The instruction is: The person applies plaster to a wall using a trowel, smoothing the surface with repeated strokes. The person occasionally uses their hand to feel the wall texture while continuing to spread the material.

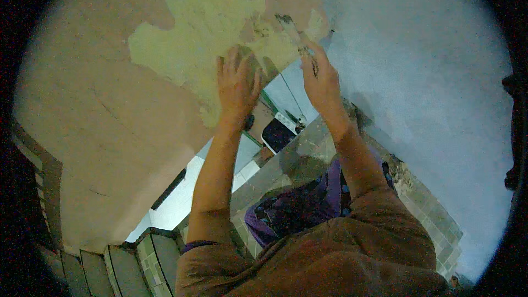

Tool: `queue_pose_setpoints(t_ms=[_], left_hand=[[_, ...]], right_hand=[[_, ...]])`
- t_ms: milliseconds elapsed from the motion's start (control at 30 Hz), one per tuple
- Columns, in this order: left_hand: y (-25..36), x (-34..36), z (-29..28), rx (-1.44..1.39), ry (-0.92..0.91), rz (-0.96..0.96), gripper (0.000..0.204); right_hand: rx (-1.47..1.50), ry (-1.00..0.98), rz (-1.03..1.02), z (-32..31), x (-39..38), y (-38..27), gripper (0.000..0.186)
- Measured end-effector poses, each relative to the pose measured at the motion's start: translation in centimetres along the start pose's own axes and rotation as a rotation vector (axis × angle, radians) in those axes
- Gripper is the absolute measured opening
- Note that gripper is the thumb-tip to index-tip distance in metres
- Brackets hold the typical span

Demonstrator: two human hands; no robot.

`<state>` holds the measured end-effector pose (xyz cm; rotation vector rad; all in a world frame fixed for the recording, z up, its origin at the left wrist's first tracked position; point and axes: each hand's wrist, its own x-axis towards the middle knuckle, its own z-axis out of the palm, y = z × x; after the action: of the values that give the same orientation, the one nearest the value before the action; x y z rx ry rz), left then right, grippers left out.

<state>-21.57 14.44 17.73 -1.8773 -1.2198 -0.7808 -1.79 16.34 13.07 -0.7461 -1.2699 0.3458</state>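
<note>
Spread fingers of my left hand (239, 85) lie against the peach-painted wall (126, 115), at the lower part of a large, uneven yellow-green patch (203, 27). My right hand (322, 77) is closed round a narrow, flat tool (295, 35) with a pale shaft and a dark tip. Its kind, scraper or brush, is not clear. The tip points up and to the left, over or close to the patch's right side near the corner. Whether it touches the wall cannot be told.
A pale blue wall (418, 66) meets the peach wall at right. Below my hands is a white-rimmed object with a dark top (279, 133). Grey stair steps (121, 267) run along the lower left. A tiled ledge (423, 203) edges the blue wall, and purple patterned cloth (302, 209) covers my legs.
</note>
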Motion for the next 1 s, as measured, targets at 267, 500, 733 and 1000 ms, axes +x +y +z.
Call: queue_pose_setpoints(t_ms=[267,500,733,1000], left_hand=[[5.8,0.5,9.2,-1.322,-0.03,-0.928,0.039],[6.7,1.8,12.0,-1.624,-0.064,-1.13,0.043],[6.2,1.6,11.7,-1.545,-0.148,-1.089,0.038],[6.7,2.7,11.4,-1.523,-0.156,-1.041,0.037]], right_hand=[[-0.046,-0.099,0.134,3.6,-3.3,3.8,0.021],[-0.085,-0.17,0.128,4.3,-3.2,5.1,0.028],[-0.135,-0.15,0.077,4.1,-3.4,4.8,0.033],[-0.139,-0.133,0.093,3.3,-2.5,4.5,0.031]])
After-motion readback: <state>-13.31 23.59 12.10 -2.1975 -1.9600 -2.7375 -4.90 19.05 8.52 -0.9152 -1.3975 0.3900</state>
